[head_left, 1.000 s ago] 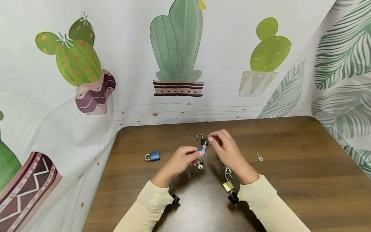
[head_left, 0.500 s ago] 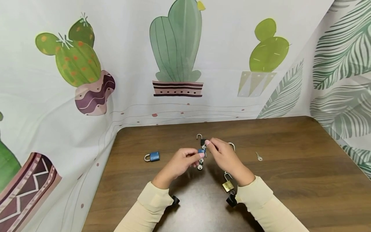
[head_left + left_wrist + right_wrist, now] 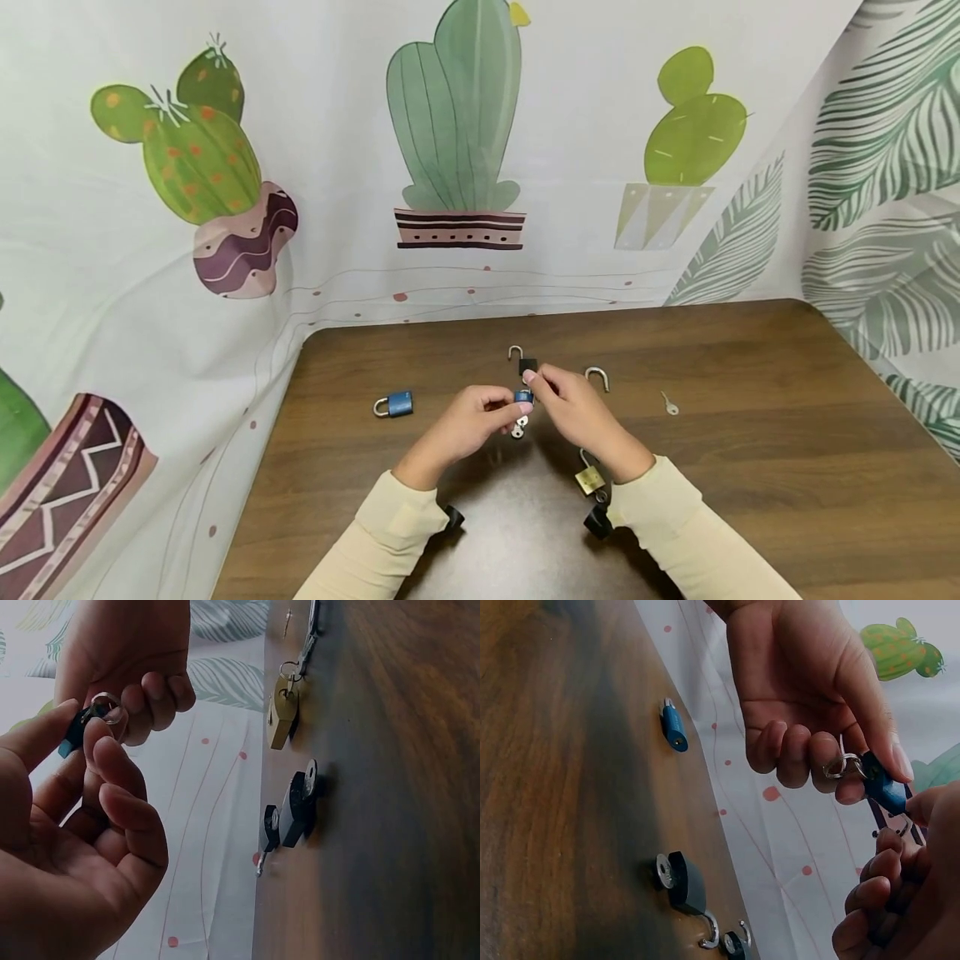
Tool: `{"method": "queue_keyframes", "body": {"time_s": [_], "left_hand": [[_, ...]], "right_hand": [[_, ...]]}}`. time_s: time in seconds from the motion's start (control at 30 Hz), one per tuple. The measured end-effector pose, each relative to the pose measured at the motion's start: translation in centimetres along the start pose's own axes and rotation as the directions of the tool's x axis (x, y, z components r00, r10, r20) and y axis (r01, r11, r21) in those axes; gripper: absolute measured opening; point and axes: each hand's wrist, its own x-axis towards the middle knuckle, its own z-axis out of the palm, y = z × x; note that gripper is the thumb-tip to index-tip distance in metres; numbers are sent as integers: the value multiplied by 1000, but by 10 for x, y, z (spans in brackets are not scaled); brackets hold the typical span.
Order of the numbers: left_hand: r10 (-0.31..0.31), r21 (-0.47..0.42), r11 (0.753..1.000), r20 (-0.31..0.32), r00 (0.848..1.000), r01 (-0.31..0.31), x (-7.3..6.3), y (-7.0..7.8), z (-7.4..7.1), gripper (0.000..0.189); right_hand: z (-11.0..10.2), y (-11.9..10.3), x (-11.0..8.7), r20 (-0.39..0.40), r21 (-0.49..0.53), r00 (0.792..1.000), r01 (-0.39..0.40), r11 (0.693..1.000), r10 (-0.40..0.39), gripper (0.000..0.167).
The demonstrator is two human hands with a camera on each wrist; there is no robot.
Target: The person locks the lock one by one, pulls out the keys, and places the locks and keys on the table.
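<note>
My left hand (image 3: 467, 417) pinches the body of a small blue padlock (image 3: 523, 397) between thumb and fingers. A ring (image 3: 843, 766) hangs from its keyhole end. At the opposite end my right hand (image 3: 576, 407) grips the padlock's steel shackle (image 3: 907, 823) with thumb and fingertips, which cover most of it. Both hands hold the padlock above the table. Behind them lies a black padlock (image 3: 528, 365) with its shackle swung open. A larger black padlock (image 3: 685, 882) with a key in it shows in the right wrist view.
A second blue padlock (image 3: 401, 404) lies at left on the brown table (image 3: 750, 450). A brass padlock (image 3: 590, 480) lies near the right wrist. Beyond the right hand lie a steel shackle (image 3: 597, 377) and a loose key (image 3: 670, 405). A cactus-print cloth (image 3: 570, 283) hangs behind.
My right hand has come down and left onto the blue padlock's shackle, which stood up in plain sight before. The left hand has kept its pinch on the body.
</note>
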Motion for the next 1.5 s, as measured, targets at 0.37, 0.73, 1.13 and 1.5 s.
{"method": "queue_keyframes", "body": {"time_s": [0.37,0.73,1.13,1.5], "left_hand": [[-13,-66,998,56,998,16,2,-6,6,30],[13,-170,985,158,987,15,-1,2,7,29],[50,-235,972,144,988,-15,-5,10,7,33],[102,-207,975,83,991,-83,-9,17,8,35]], "right_hand": [[-1,1,0,47,37,996,74,997,-76,31],[-6,-2,-3,58,139,982,168,976,-177,27],[-8,-7,-5,3,153,973,227,962,-230,31],[-5,-17,-9,-9,182,985,169,969,-170,32]]}}
